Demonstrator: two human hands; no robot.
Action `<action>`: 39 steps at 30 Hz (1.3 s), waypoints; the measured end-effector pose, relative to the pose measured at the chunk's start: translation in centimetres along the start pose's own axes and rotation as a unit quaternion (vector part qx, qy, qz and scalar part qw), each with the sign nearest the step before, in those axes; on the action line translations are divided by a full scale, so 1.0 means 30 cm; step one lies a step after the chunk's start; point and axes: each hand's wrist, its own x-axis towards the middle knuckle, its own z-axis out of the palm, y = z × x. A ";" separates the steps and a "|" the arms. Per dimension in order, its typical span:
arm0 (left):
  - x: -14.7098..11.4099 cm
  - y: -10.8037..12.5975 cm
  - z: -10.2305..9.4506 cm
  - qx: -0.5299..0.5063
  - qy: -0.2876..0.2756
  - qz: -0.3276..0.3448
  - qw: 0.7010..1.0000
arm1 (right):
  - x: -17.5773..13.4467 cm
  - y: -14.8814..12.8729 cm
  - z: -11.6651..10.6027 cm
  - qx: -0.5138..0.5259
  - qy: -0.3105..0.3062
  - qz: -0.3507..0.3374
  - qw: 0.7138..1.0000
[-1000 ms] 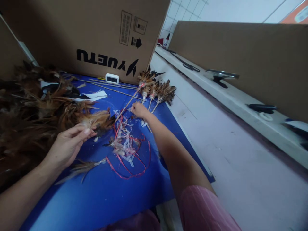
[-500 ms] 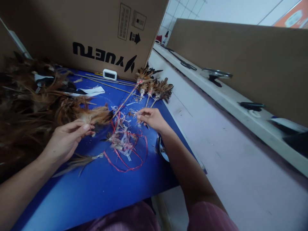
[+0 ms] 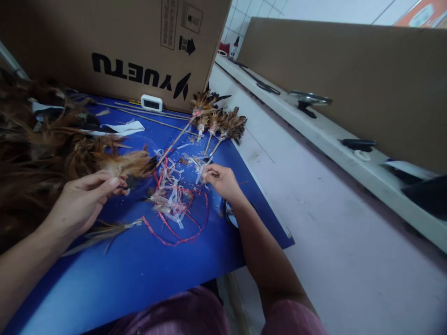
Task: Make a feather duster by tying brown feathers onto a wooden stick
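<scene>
The left hand (image 3: 82,202) pinches a small bunch of brown feathers (image 3: 127,164) by their base, at the edge of the big feather pile (image 3: 31,149) on the blue mat (image 3: 139,274). The right hand (image 3: 221,180) has its fingers pressed together on a thin clear strip (I cannot tell if it is tape or ribbon) just beside the tangle of red and white strips (image 3: 174,197). To do this step well, I think, keep the feather bases even and firmly held, and pull one strip free without dragging the tangle. Finished feather sticks (image 3: 216,125) lie near the cardboard box (image 3: 115,46).
</scene>
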 end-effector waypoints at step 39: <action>-0.007 0.002 -0.014 0.136 0.016 0.008 0.991 | -0.081 -0.084 0.083 -0.245 -0.116 -0.077 0.960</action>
